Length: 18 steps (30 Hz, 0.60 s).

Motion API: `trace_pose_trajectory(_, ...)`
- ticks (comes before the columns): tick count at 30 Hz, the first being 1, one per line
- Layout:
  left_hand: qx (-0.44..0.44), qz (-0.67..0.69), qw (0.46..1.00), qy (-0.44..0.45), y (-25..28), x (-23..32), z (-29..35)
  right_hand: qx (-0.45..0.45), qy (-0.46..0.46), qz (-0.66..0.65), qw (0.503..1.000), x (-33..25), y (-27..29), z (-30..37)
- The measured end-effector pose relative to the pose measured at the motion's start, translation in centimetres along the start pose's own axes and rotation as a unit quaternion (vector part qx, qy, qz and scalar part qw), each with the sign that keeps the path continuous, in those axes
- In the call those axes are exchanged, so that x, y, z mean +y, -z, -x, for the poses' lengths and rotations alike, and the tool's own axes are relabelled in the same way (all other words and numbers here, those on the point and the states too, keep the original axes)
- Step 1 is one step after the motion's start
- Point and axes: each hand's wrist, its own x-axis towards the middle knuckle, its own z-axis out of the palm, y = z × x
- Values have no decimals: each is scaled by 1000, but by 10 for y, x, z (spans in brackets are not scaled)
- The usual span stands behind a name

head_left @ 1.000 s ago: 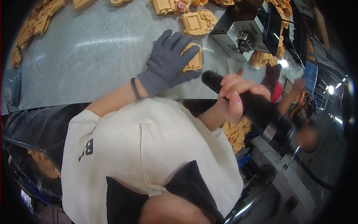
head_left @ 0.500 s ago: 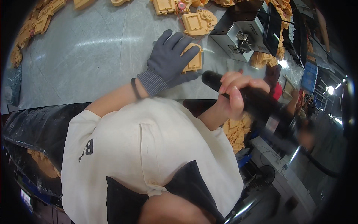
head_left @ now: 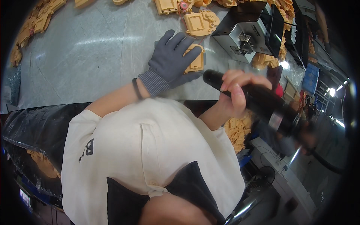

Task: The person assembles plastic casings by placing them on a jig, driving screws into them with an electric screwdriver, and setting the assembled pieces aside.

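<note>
The left hand [head_left: 170, 60], in a grey glove, lies flat and spread on an orange plastic part [head_left: 195, 60] at about 12 o'clock from the person's chest, pressing it down onto the grey table [head_left: 86, 56]. The fingers are fully extended, not curled around anything; the palm and fingertips cover the part's left half, leaving its right edge showing.

The right hand [head_left: 236, 93], bare, is wrapped tight around a black driver [head_left: 258, 99], a thick cylindrical power tool. The tool's tip sits at the part's lower right corner, at about 1 o'clock; whether it touches cannot be told. The body runs back toward 4 o'clock, where a cable trails off.

The part looks like a thin moulded housing: light, stiff, smooth and liable to slide on the table, so I judge flat pressure from above suits it better than a pinch. Thin edges and screw posts could crack under hard force. The driver appears much heavier and rigid, best gripped mid-barrel.

Beyond the part, at 12 to 1 o'clock, lie more orange parts [head_left: 200, 22], one with a red piece inside. A grey metal machine [head_left: 243, 35] stands at 1 o'clock. Further orange pieces [head_left: 37, 24] line the table's far edge at 10 o'clock, and a heap [head_left: 238, 129] sits below the table at 3 o'clock.
</note>
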Motion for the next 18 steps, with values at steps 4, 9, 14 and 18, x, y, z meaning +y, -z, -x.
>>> trace_pose_trajectory(4, -8, -1, 1000, 2, 2, 0, -1, -2, -2, -31, 1000, -1, 2, -1)
trace_pose_trajectory(9, -11, 17, 1000, 12, 1, 0, 0, -11, -6, -17, 1000, -3, 1, -3)
trace_pose_trajectory(14, -9, 10, 1000, 8, 2, 0, 0, -15, -11, -15, 1000, -1, -1, -3)
trace_pose_trajectory(18, -6, 0, 1000, 2, 0, 0, 0, -12, -8, -16, 1000, -1, -2, -3)
